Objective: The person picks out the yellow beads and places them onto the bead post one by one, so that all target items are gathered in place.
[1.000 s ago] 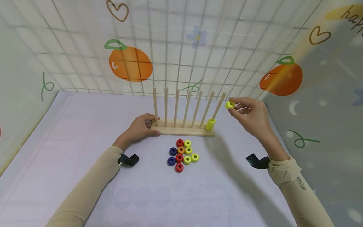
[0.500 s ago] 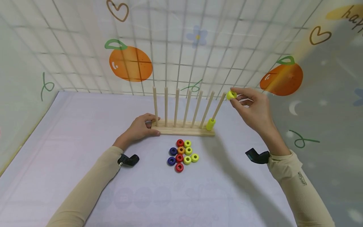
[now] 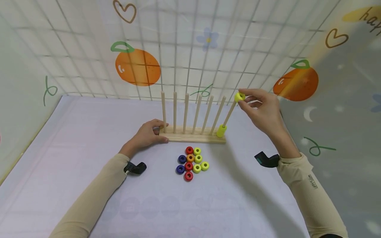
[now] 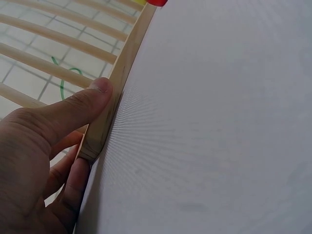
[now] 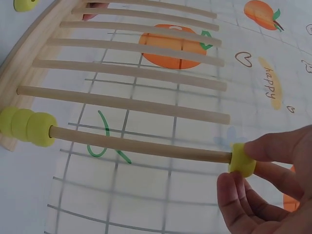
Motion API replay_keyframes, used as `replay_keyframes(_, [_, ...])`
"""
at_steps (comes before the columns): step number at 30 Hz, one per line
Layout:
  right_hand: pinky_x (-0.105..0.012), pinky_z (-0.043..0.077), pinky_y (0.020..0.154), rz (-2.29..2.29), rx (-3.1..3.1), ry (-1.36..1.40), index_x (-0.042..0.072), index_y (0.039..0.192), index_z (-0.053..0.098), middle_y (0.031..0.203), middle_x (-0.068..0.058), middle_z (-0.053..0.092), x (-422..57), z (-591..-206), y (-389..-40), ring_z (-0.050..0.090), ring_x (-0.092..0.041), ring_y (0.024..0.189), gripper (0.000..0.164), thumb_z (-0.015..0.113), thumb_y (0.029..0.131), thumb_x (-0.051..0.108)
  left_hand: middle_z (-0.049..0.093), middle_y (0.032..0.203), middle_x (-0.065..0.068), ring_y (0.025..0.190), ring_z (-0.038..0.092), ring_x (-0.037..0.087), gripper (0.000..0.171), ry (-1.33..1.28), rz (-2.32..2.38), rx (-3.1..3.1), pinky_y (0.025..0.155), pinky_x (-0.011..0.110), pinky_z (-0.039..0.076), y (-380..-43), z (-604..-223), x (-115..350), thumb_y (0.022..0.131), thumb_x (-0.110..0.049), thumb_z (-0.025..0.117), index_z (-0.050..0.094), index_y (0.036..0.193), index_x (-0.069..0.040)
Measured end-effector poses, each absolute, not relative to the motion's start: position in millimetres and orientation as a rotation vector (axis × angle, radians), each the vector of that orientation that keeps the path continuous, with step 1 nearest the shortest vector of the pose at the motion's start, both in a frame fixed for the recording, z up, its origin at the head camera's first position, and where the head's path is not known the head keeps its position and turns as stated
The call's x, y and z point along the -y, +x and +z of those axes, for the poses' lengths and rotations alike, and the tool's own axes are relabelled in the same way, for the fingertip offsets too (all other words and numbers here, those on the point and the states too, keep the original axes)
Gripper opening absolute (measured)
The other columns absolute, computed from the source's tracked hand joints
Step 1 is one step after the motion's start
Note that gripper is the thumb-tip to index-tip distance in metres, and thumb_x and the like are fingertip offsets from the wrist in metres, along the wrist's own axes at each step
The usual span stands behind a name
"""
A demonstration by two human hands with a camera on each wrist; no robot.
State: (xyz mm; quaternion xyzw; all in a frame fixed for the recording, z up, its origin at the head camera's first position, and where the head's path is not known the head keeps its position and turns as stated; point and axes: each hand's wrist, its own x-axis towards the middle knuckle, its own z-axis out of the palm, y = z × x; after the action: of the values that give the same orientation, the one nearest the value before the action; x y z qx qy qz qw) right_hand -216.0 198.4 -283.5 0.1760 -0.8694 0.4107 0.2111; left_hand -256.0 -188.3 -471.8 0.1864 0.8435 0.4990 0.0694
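A wooden peg rack with several upright pegs stands on the table. My left hand grips its left end, the thumb along the front and fingers around the end and behind. Between thumb and fingers my right hand pinches a yellow ring bead at the top of the rightmost peg. In the right wrist view the peg's tip meets the bead's hole; how deep it sits is hidden. Three yellow beads are stacked at that peg's base.
Loose beads lie in front of the rack: red, dark blue, orange and yellow. A printed curtain hangs behind the table, with a side panel close to the right arm.
The right hand has risen with its yellow bead, then shifted left, bringing the bead from beside the rightmost peg to its tip. The left hand and the rack stay put.
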Motion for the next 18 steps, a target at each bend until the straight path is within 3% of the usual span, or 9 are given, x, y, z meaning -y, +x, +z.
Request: replay_keyframes(18, [-0.014, 0.053, 0.071, 1.184, 2.439, 0.459, 0.003, 0.117, 0.074, 0.107, -0.011, 0.071, -199.5, -291.7, -224.6, 0.063, -0.015, 0.085, 0.030, 0.074, 0.087, 0.002, 0.056, 0.134, 0.004, 0.121, 0.060, 0.026, 0.065, 0.536, 1.479, -2.552, 0.097, 0.033, 0.051, -257.2, -472.4, 187.8, 0.073, -0.020, 0.091, 0.065, 0.131, -0.007])
